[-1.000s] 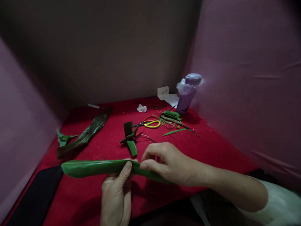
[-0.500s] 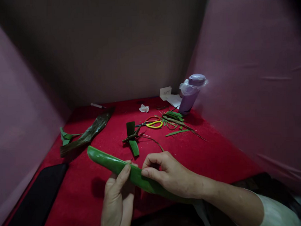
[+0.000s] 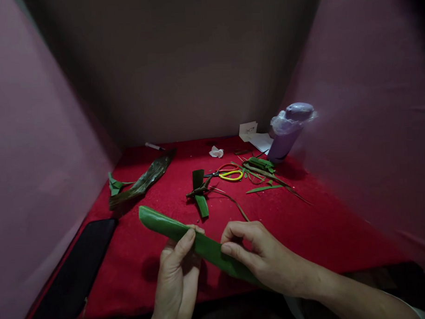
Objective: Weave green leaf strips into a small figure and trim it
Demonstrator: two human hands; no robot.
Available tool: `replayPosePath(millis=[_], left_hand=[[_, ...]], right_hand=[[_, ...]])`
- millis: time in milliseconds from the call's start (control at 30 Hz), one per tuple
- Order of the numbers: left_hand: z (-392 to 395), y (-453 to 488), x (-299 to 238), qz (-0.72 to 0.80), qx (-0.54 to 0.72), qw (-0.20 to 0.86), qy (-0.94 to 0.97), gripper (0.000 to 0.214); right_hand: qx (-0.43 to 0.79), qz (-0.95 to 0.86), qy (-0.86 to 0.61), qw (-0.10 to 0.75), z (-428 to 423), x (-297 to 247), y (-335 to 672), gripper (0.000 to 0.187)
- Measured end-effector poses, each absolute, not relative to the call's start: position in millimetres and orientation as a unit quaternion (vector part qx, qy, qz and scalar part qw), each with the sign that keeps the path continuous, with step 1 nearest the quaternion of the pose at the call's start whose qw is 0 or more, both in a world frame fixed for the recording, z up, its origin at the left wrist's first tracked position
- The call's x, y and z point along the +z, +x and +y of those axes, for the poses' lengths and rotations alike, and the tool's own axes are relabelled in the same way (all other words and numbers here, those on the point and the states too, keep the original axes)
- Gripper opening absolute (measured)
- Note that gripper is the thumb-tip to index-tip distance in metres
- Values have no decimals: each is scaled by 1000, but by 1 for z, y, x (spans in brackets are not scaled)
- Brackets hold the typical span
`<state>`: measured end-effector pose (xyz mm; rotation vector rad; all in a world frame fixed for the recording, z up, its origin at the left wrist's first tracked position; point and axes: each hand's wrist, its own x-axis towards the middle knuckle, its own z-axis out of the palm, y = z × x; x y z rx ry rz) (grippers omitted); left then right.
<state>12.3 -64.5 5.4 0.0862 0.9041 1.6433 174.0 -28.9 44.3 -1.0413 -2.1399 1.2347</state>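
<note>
A long green leaf [image 3: 210, 250], folded lengthwise, slants across the front of the view, its rounded tip at upper left. My left hand [image 3: 177, 267] grips it near the middle, thumb on top and fingers behind. Farther right, my right hand [image 3: 252, 251] pinches the leaf's upper edge between thumb and forefinger. The leaf's lower right end is hidden behind that hand. Beyond the hands lies a woven leaf piece [image 3: 200, 192] with a brown stem trailing right. Scissors [image 3: 230, 173] with one red and one yellow handle rest just behind it.
Leaf scraps [image 3: 260, 169] lie before a purple bottle [image 3: 285, 140] partly wrapped in clear plastic. A dark broad leaf [image 3: 147, 180] and a black flat case [image 3: 78, 266] are on the left. Crumpled tissue [image 3: 216, 152] and a white card [image 3: 248, 130] sit toward the back of the red cloth.
My right hand has slid along the leaf, down and to the right, away from my left hand. The whole scene has shifted right as the head camera turned left.
</note>
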Motion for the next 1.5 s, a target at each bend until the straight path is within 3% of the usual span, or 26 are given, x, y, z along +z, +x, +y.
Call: replayPosePath(millis=[267,800,1067,1500], left_hand=[[-64,2,14,392,727,563,38,18],[-63,-29,17,428,729,506,172,17],[-61,-34,21,467,704,489,217,27],[-57,-36,29,480,686,483,258,23]], right_hand=[[457,-779,-368,222,-38,49,183,18],[482,-749,-435,130,-46,43,207,23],[513,-734,-429,120,-42,38,209,20],[476,-750,-443,121,-44,41,218,22]])
